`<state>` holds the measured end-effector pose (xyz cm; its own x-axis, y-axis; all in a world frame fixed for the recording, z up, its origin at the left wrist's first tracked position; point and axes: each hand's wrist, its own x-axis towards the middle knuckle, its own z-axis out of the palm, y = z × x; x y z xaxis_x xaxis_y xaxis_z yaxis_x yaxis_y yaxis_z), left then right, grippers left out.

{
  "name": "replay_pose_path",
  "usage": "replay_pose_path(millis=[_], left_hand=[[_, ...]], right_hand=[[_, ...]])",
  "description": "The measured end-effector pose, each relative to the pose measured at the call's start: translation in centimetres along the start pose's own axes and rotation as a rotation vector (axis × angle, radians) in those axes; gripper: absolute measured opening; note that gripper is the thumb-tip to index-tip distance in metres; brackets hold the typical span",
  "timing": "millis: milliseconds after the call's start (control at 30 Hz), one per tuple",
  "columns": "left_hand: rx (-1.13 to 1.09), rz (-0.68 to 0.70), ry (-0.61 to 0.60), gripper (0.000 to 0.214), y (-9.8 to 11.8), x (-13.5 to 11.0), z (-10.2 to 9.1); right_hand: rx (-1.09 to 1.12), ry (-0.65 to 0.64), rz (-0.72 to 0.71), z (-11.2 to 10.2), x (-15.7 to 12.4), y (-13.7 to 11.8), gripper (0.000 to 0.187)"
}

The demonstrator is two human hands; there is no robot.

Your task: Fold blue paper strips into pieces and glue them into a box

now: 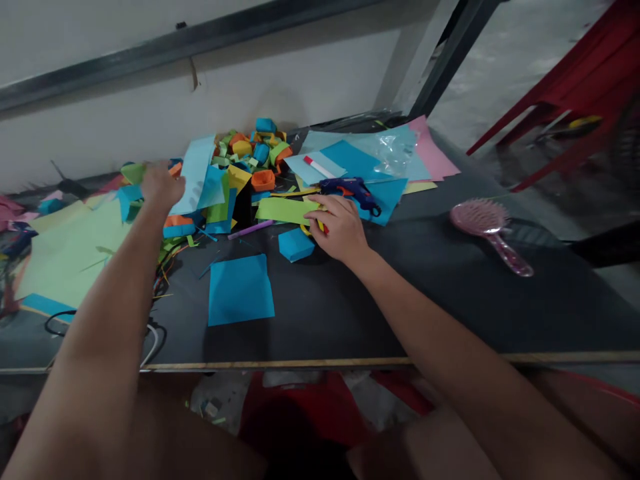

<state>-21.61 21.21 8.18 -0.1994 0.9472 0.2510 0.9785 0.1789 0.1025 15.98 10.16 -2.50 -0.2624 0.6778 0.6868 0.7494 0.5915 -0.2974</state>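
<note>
My left hand (161, 185) reaches far left into a heap of coloured paper, fingers curled on paper scraps near a green piece (133, 173); what it grips is blurred. My right hand (340, 227) rests on the dark table (450, 313), fingers closed round yellow-handled scissors (311, 229) beside a green paper strip (285, 210). A small folded blue box (296, 244) lies just left of that hand. A blue paper square (240, 289) lies flat nearer to me.
A pile of small folded paper boxes (255, 157) sits at the back. A blue glue gun (353, 190) lies on blue sheets, a pink hairbrush (493, 230) at the right. Light green sheets (70, 257) and cables (150, 333) lie left. Red chair (575, 100) beyond.
</note>
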Motion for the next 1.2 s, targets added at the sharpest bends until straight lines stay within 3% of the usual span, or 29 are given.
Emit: replay_pose_path(millis=[33,167,233,400,600,733,867,1067,1200], left_hand=[[0.011,0.012,0.029,0.053,1.0,-0.6,-0.1],[0.070,0.572,-0.147,0.042,5.4,-4.1,0.5],[0.193,0.663,-0.228,0.045,6.8,-5.8,1.0],[0.411,0.543,-0.273,0.059,6.1,-6.8,1.4],[0.475,0.549,-0.285,0.043,4.0,-6.0,-0.8],[0.460,0.354,-0.248,0.029,3.8,-6.2,-1.9],[0.318,0.204,-0.173,0.037,2.8,-5.7,-2.7],[0.076,0.127,0.033,0.032,1.0,-4.4,-4.1],[-0.417,0.023,0.216,0.028,1.6,-4.5,-4.3]], right_hand=[[-0.001,0.000,0.000,0.0,0.0,0.1,0.024],[-0.020,0.000,-0.013,0.1,-0.1,0.5,0.027],[-0.033,0.002,-0.010,0.0,-0.1,0.7,0.027],[-0.019,0.047,0.008,-0.5,0.1,0.9,0.026],[0.016,0.067,-0.040,-0.3,0.1,0.6,0.027],[0.008,0.092,-0.052,-0.2,0.1,0.6,0.025],[0.007,0.101,-0.046,-0.3,0.1,0.7,0.024],[0.008,0.079,-0.047,0.0,0.0,0.8,0.023],[0.017,0.089,-0.038,0.0,0.1,0.6,0.025]])
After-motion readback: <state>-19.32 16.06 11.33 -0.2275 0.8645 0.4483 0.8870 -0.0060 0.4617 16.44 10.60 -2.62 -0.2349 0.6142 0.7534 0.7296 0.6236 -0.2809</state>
